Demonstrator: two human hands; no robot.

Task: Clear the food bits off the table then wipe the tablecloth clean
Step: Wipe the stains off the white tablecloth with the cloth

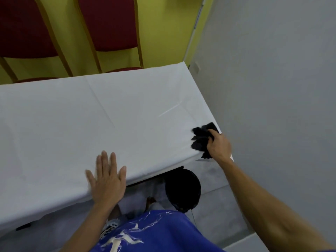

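Observation:
A white tablecloth (91,115) covers the table and shows fold creases. I see no food bits on it. My right hand (219,145) grips a crumpled black cloth (201,138) pressed against the tablecloth at the table's near right corner. My left hand (107,177) lies flat with fingers spread on the tablecloth at the near edge, left of the cloth.
Two red-cushioned chairs (111,24) with gold frames stand behind the far edge against a yellow wall. A black round bin (183,188) sits on the grey floor below the near right corner. A grey wall (272,70) runs along the right.

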